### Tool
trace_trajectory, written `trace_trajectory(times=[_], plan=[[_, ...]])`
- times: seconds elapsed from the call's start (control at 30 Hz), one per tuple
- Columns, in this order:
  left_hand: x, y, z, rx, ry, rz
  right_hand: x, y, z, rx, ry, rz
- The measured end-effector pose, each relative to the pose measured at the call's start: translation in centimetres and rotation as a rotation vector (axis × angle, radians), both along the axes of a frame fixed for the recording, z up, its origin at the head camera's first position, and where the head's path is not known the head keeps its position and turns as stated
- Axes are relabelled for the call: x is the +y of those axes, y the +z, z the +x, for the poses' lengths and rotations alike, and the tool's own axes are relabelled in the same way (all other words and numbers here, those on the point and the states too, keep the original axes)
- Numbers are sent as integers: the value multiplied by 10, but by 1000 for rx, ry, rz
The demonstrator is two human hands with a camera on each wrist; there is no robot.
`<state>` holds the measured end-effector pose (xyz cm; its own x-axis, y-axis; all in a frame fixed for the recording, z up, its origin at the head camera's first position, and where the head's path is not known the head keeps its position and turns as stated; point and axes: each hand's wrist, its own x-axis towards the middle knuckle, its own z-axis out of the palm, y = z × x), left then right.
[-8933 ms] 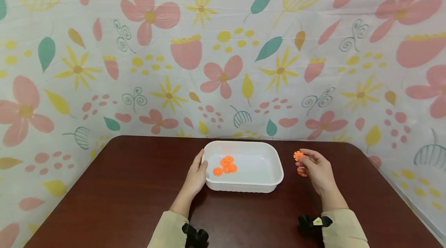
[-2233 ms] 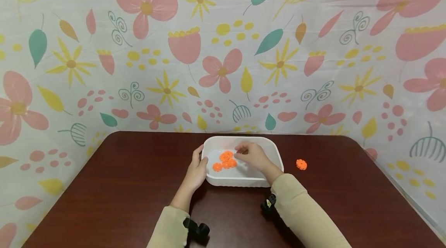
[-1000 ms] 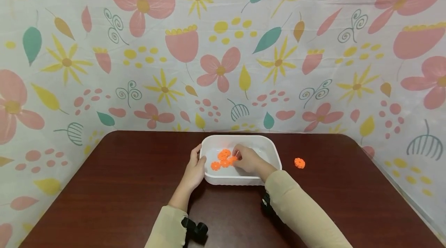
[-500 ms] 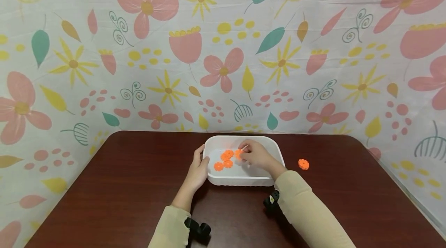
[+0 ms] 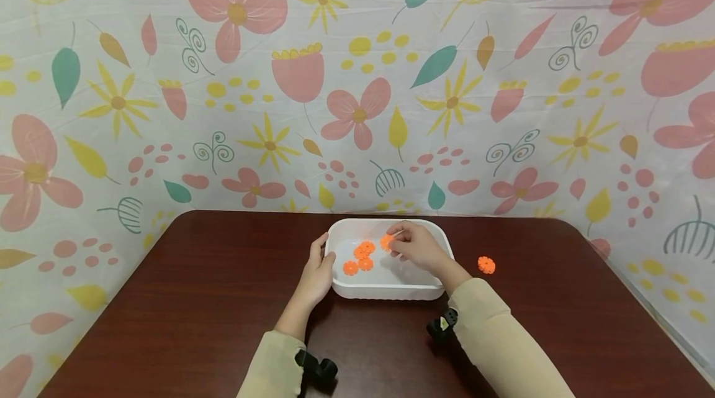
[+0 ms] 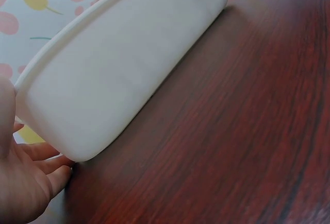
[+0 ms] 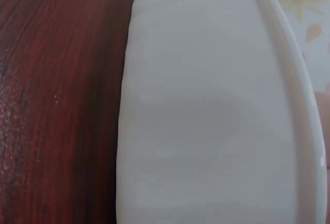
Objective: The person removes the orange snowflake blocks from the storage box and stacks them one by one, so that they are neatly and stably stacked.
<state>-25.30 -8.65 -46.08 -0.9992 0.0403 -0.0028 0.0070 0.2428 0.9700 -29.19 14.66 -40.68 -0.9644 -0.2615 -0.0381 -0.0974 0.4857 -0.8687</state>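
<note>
left hand (image 5: 316, 272) gripped the tray (image 5: 385, 292); right hand (image 5: 420, 248) pinched an orange disc (image 5: 385, 243), apparently mid-pickup, probably needing steady lifting next.

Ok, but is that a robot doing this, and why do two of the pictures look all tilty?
No robot, just a person's two bare hands! The wide picture comes from a camera on the person's head, looking forward and down. The tilty ones come from small black cameras worn on the wrists, so they mostly see the tray's side up close.

On the dark reddish-brown table stands a white, rounded rectangular tray. The left hand holds its left end. Inside lies a cluster of flat, round orange pieces, overlapping too much to count surely. The right hand pinches another orange piece over the tray. Right of the tray, on the table, is a loose orange disc, or maybe a small stack.
</note>
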Motion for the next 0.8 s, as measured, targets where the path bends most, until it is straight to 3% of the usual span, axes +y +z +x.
trace_trajectory(times=[0.8], plan=[[-1,1,1,-1,-2,8,34,10,5,12,-99,-79]])
